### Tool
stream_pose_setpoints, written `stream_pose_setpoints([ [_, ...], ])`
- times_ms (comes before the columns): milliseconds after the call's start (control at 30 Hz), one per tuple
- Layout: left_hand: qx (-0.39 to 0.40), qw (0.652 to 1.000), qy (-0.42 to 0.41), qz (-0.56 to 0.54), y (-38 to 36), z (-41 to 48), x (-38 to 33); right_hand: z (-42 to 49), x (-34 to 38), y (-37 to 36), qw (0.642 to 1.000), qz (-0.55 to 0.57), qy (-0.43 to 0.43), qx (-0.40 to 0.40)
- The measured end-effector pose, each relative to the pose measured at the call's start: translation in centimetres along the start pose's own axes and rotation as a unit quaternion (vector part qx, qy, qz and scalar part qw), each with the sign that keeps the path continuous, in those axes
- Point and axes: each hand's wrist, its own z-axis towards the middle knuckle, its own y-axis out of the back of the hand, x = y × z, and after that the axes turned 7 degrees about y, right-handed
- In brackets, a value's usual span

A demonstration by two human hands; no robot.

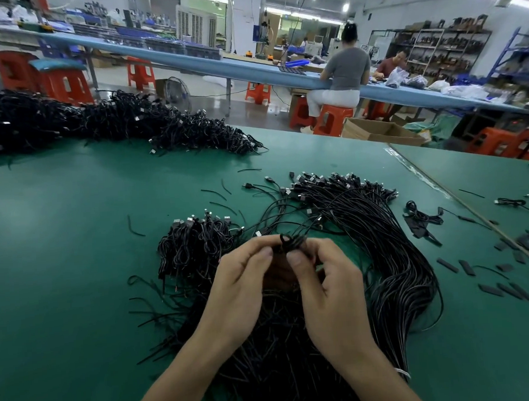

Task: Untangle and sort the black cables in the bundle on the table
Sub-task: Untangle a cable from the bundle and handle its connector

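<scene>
A small knotted bunch of black cables [291, 242] is raised above the green table [75, 241]. My left hand [243, 284] pinches it from the left and my right hand [326, 286] pinches it from the right, thumbs nearly meeting. Thin strands run from the knot up to a long bundle of straightened black cables [391, 255] that curves along the right, its plugs fanned out at the far end. A heap of coiled cables with USB plugs [195, 250] lies to the left of my hands. More tangled cable lies under my forearms.
A large pile of black cables [106, 126] fills the far left of the table. Short black ties and flat black strips [488, 289] are scattered on the right, beside a table seam. Beyond are orange stools, a long blue bench and two seated people.
</scene>
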Motion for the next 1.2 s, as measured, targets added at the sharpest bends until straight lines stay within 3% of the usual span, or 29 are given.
stream_pose_setpoints([
  [167,-0.025,0.998,-0.038,0.042,-0.2,-0.1,-0.8,-1.5,0.2,-0.8,0.992,0.105,-0.062,0.026],
  [333,0.007,0.999,0.011,0.040,0.5,0.0,-1.4,-1.2,0.2,-0.7,0.990,0.086,-0.088,0.066],
  [533,0.055,0.998,0.031,-0.004,1.0,0.2,-1.2,-0.5,-0.7,0.7,0.993,0.070,-0.091,0.037],
  [667,0.047,0.989,-0.047,0.128,0.9,0.0,-0.9,-0.4,-0.9,1.2,0.989,0.092,-0.104,0.057],
  [767,-0.009,0.943,-0.168,0.288,1.2,0.0,-0.6,-0.1,-1.3,1.8,0.987,0.092,-0.121,0.043],
  [867,0.014,0.918,-0.223,0.328,0.9,0.0,-0.3,0.1,-1.5,2.0,0.988,0.082,-0.123,0.038],
  [1033,0.089,0.924,-0.214,0.304,0.9,-0.5,-0.3,0.4,-1.6,2.1,0.989,0.081,-0.122,0.013],
  [1200,0.036,0.920,-0.169,0.352,0.7,-0.4,-0.3,0.3,-0.9,1.6,0.994,0.070,-0.088,-0.008],
])
